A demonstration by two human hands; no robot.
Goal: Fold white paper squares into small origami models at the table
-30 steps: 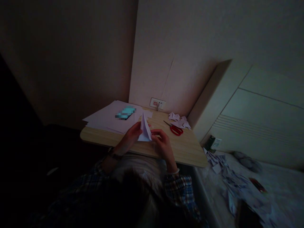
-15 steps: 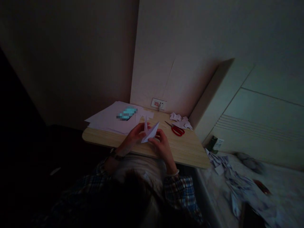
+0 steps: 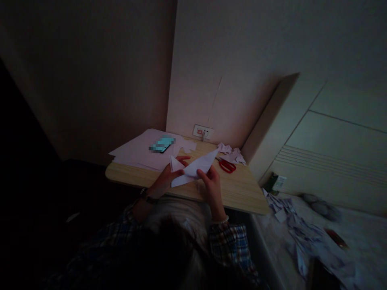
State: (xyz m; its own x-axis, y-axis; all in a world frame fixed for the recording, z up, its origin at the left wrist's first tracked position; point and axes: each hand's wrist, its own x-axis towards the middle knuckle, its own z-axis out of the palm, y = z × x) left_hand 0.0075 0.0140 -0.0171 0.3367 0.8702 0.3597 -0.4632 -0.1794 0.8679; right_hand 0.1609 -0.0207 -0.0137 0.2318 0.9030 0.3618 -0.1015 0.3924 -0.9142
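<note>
A folded white paper with a long pointed flap is held just above the wooden table. My left hand pinches its left side, where a small triangular flap stands up. Gripping the paper's lower middle is my right hand, fingers closed on it. The paper's long point reaches toward the red-handled scissors lying on the table.
A stack of white sheets with a phone on top lies at the table's far left. Small folded paper pieces sit by the wall near a socket. Paper scraps litter the bed at right.
The paper has been unfolded from a narrow upright shape into a wider piece, its long point now stretching right toward the scissors. Both hands stayed on it.
</note>
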